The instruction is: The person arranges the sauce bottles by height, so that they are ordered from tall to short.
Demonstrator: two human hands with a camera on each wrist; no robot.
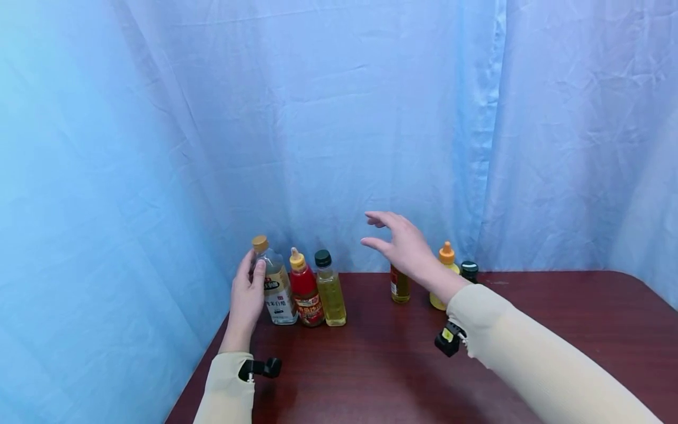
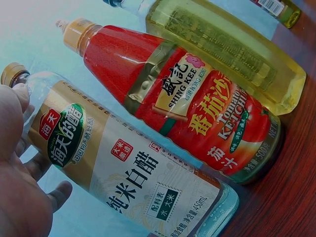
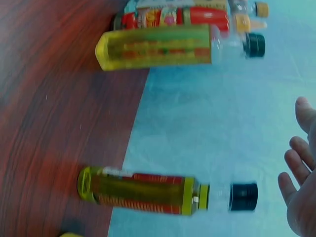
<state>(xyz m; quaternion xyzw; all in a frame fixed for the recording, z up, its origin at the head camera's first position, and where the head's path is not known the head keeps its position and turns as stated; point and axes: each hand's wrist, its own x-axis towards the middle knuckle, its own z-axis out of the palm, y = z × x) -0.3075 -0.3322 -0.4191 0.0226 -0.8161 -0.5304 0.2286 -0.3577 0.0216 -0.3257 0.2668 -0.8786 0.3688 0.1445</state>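
My left hand (image 1: 249,291) holds a clear white vinegar bottle (image 1: 279,297) with a tan cap by its upper part, thumb near the neck; the bottle stands upright. Close beside it is a red ketchup bottle (image 2: 177,103) with a yellow nozzle top, then a square bottle of yellow oil (image 1: 332,297) with a dark cap. My right hand (image 1: 405,244) is in the air with fingers spread apart from the thumb and nothing between them. Below it stands a slimmer oil bottle (image 3: 143,191) with a black cap, partly hidden by the hand in the head view.
A yellow squeeze bottle (image 1: 446,256) with an orange top and a dark-capped bottle (image 1: 469,271) stand behind my right forearm, partly covered. The dark reddish wood table (image 1: 360,365) meets a pale blue curtain (image 1: 328,129) at its back and left.
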